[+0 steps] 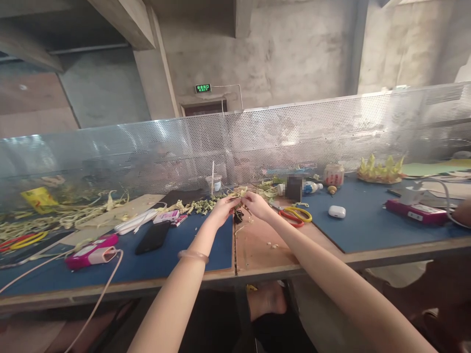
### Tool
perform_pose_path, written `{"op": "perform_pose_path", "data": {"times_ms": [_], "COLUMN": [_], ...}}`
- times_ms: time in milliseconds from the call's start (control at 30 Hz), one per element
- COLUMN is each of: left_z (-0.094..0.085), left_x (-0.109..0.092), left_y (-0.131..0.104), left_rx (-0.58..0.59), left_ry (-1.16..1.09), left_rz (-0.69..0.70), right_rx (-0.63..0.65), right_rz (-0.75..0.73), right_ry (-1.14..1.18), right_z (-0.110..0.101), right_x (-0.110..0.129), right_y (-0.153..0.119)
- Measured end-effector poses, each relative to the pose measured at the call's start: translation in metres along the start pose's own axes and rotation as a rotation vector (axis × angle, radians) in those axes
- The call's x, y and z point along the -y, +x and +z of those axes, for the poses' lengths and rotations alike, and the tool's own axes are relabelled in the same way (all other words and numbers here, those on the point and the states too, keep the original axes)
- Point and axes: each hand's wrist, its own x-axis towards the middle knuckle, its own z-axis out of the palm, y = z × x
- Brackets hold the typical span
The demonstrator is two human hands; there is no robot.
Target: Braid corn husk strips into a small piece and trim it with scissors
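Both my arms stretch over the middle of the table. My left hand (pixel 222 211) is closed, its fingertips pinching pale plant-like strands (pixel 238 193) from the left. From the other side my right hand (pixel 256 205) pinches the same pale strands, with its thumb and fingers close to those of the left. What exactly the strands form is too small to tell. Under the hands lies a small dark coil (pixel 239 215). A heap of green and pale knotted pieces (pixel 206 206) is left of my left hand. Scissors with red and yellow handles (pixel 298 215) rest right of my right hand.
A black phone (pixel 152 238), a magenta power strip (pixel 91 251) and pale braided strands (pixel 73 211) lie leftward. A cup with a straw (pixel 214 184) stands behind. Rightward are a white earbud case (pixel 337 212), a jar (pixel 334 175) and another magenta strip (pixel 417 212). A perforated metal screen (pixel 257 142) borders the back.
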Motion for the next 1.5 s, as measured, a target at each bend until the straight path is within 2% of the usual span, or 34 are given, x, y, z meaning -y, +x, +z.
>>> {"op": "perform_pose_path", "data": {"times_ms": [200, 367, 500, 633, 867, 1033, 1233, 1500], "left_z": [-0.002, -0.001, 0.0, 0.0, 0.002, 0.003, 0.006, 0.006], "left_x": [0.001, 0.001, 0.0, -0.003, -0.007, -0.012, -0.019, -0.015], "left_y": [0.0, -0.001, 0.0, 0.0, -0.001, -0.003, -0.008, -0.005], "left_rx": [0.011, 0.007, -0.012, -0.058, -0.083, -0.069, -0.007, 0.009], "left_ry": [0.051, 0.085, 0.095, 0.076, -0.02, -0.114, -0.215, -0.209], "left_rz": [-0.002, 0.007, 0.019, 0.047, 0.073, 0.08, 0.061, 0.034], "right_rx": [0.069, 0.055, 0.031, 0.024, 0.025, -0.005, 0.043, -0.017], "right_rz": [-0.068, -0.102, -0.07, 0.01, 0.12, 0.094, 0.034, 0.001], "right_ry": [-0.094, -0.154, -0.128, -0.013, 0.34, 0.522, 0.722, 0.782], "right_z": [-0.002, -0.002, 0.001, 0.004, 0.01, 0.006, 0.0, 0.004], "right_x": [0.002, 0.003, 0.002, 0.001, -0.002, -0.001, -0.006, -0.005], "right_y": [-0.004, -0.01, -0.011, -0.007, -0.004, -0.005, -0.004, -0.003]}}
